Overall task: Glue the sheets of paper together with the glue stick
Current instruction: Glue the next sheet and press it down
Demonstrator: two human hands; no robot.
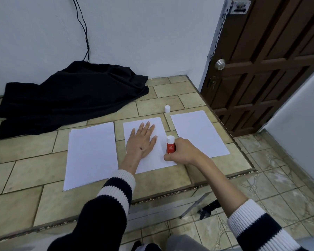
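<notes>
Three white paper sheets lie side by side on a tiled ledge: a left sheet [91, 154], a middle sheet [152, 160] and a right sheet [198, 133]. My left hand [141, 140] rests flat, fingers spread, on the middle sheet. My right hand [183, 151] grips a red glue stick [170, 145] held upside down, its white base up and its tip pressed on the middle sheet's right edge. The white cap [167, 108] stands apart behind the sheets.
A black cloth [71, 95] lies heaped at the back left against the white wall, with a cable [83, 29] running down to it. The ledge's edge [225, 175] drops to a lower tiled floor. A brown wooden door [270, 60] stands at right.
</notes>
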